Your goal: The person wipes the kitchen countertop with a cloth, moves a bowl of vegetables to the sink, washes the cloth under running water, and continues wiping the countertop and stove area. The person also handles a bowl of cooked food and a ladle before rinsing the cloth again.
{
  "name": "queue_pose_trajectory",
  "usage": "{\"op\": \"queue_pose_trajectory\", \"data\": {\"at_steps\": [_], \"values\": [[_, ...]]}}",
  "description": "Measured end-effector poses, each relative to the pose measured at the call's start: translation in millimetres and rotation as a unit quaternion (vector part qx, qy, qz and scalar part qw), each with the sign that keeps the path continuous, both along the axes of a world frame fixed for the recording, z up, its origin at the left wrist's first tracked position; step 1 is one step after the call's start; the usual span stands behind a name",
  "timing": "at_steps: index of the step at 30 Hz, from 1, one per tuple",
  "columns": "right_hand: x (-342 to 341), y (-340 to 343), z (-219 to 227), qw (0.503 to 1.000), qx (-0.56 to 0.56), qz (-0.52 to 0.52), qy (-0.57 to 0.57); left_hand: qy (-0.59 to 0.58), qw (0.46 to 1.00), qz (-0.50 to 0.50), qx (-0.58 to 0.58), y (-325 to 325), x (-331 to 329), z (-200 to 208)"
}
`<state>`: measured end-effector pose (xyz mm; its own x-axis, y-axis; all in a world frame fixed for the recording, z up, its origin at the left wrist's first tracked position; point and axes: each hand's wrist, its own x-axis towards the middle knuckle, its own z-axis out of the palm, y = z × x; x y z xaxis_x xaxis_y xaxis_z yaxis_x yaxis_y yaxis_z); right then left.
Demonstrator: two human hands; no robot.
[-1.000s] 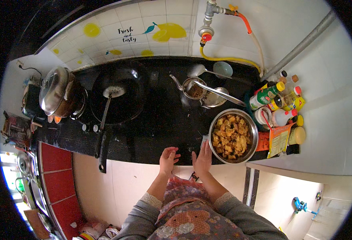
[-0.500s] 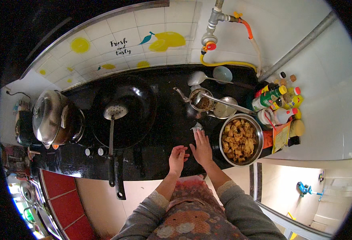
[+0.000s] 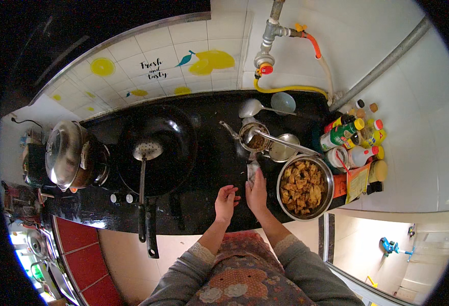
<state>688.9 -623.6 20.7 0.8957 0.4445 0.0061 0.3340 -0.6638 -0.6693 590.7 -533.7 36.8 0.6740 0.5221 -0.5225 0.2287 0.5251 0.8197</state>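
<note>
My right hand [image 3: 257, 195] stands on edge over the black counter, fingers stretched close together. Against its fingers is a thin whitish-grey crumpled piece [image 3: 253, 171] like a tissue or cloth, partly hidden by the hand. To its left, my left hand [image 3: 226, 202] hovers with loosely curled fingers, thumb side toward the right hand and nothing in it. Just right of my right hand is a steel bowl [image 3: 328, 205] of browned, chopped meat-like pieces [image 3: 302, 184]. Beyond the fingertips sits a small spouted steel pot [image 3: 243, 136] with dark bits inside and a ladle [image 3: 281, 138] across it.
On the left, a black wok [image 3: 181, 153] holds a skimmer [image 3: 147, 149], handles overhanging the counter edge. A lidded steel pot [image 3: 65, 158] stands further left. Another ladle [image 3: 250, 108], a pale bowl [image 3: 283, 102], a small steel dish [image 3: 285, 148] and several bottles [image 3: 342, 133] occupy the far right.
My right hand has drawn slightly nearer and turned from palm-down onto its edge, showing more of the whitish piece. My left hand has barely moved. The view has tilted slightly.
</note>
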Motion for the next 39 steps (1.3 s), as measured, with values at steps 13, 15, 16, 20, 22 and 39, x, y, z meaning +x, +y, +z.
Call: {"op": "queue_pose_trajectory", "data": {"at_steps": [13, 15, 16, 20, 22, 39], "values": [[55, -4, 9, 0.955, 0.197, -0.167, 0.145, 0.002, 1.000, 0.014, -0.012, -2, 22, 11], [63, -8, 5, 0.968, 0.155, -0.169, 0.104, 0.008, 1.000, 0.014, -0.009, -2, 23, 14], [65, -8, 2, 0.960, 0.189, -0.175, 0.114, 0.008, 1.000, 0.013, -0.013, -1, 24, 13], [74, -5, 4, 0.957, 0.213, -0.175, 0.092, 0.000, 0.999, 0.018, -0.032, 0, 27, 14], [84, -18, -28, 0.977, 0.116, -0.165, 0.066, -0.001, 0.999, 0.013, -0.039, -2, 33, 18], [48, 63, -15, 0.986, 0.161, -0.010, 0.030, 0.010, 0.999, 0.043, -0.026, 16, 18, 3]]}}
